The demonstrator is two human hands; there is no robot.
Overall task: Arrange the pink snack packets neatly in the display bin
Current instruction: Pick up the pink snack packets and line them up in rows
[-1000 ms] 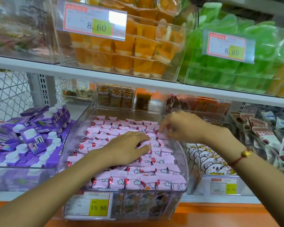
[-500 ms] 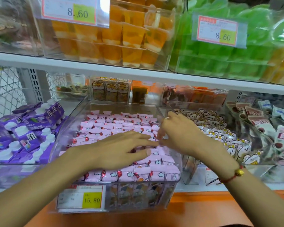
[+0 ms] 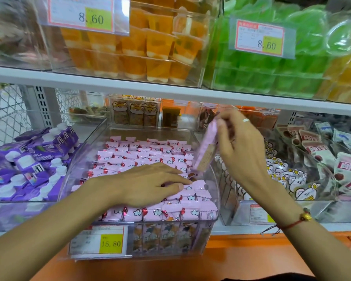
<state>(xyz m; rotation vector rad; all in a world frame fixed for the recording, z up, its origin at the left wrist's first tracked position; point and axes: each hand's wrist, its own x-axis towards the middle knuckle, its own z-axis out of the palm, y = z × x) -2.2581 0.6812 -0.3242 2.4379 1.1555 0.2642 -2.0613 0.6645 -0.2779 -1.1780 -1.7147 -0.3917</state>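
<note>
Fingers (image 3: 221, 126) of the right hand (image 3: 241, 151) now pinch one long pink snack packet (image 3: 206, 149), lifted clear of the rows it lay among a moment ago and hanging tilted over the right wall of the clear plastic display bin (image 3: 215, 179). The left hand (image 3: 146, 185) stays flat, fingers straight, pressing the pink packet rows (image 3: 142, 155) in the bin's middle. Judging by this, a stray has been pulled out and wants re-slotting into the gap beside the left fingertips.
</note>
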